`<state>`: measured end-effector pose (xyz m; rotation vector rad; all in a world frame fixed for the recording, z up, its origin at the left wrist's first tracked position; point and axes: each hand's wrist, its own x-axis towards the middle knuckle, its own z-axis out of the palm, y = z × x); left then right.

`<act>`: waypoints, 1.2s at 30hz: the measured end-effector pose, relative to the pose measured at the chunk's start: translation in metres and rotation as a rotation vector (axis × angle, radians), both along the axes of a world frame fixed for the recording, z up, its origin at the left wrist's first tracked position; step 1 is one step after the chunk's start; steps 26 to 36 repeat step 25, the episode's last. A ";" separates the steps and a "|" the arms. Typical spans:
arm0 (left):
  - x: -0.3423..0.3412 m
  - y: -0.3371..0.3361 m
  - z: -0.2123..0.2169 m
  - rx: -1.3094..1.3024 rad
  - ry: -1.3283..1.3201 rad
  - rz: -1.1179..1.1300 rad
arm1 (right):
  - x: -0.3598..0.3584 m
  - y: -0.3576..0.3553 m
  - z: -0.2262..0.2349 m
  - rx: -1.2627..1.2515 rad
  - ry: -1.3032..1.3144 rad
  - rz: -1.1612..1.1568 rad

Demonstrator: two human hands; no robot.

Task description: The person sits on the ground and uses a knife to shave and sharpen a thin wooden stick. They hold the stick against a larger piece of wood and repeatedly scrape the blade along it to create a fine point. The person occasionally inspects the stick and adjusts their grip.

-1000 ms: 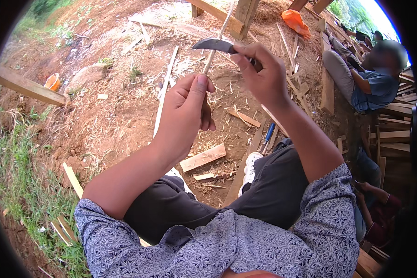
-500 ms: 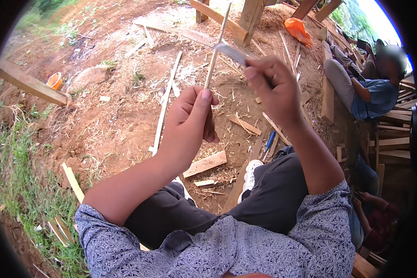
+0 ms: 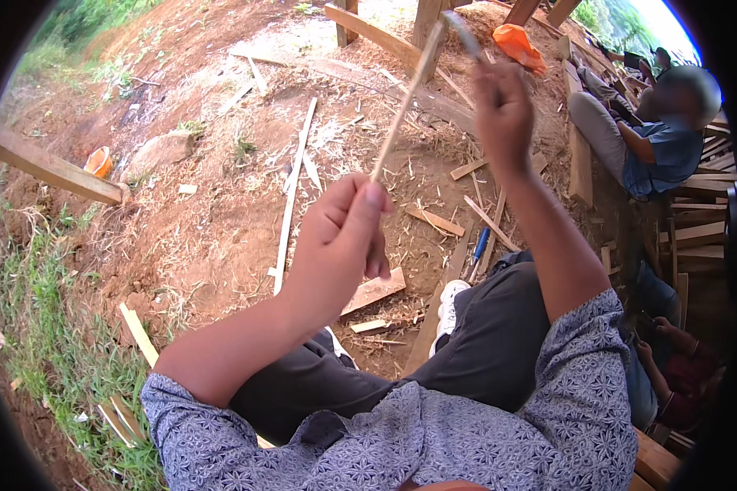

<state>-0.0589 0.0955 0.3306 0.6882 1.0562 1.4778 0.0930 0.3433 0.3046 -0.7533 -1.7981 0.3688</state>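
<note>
My left hand (image 3: 348, 233) pinches the lower end of a thin wooden stick (image 3: 404, 112) between thumb and fingers. The stick slants up and away to the right. Higher and to the right, my right hand (image 3: 504, 110) is closed round the handle of a knife (image 3: 463, 34). Its blade, somewhat blurred, points up and left, with its tip by the stick's far end; whether they touch I cannot tell.
Wood shavings and offcuts, among them a flat board piece (image 3: 375, 291), litter the dirt around my shoes. A blue-handled tool (image 3: 479, 245) lies by my right leg. An orange bag (image 3: 519, 47) rests farther off. Another person (image 3: 663, 151) sits at the right near stacked timber.
My right hand has moved up and away, taking the blade from the stick's middle to near its far end. My left hand is slightly lower, and the stick leans more to the right.
</note>
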 end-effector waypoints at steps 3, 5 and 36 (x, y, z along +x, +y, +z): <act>-0.002 -0.010 0.000 -0.017 -0.014 -0.018 | 0.033 0.026 0.020 -0.055 0.174 -0.081; -0.011 -0.005 -0.005 -0.011 0.016 0.046 | 0.029 0.021 0.023 -0.117 0.234 0.058; -0.011 0.006 -0.003 -0.019 -0.051 0.032 | -0.019 -0.056 0.009 -0.029 -0.150 0.420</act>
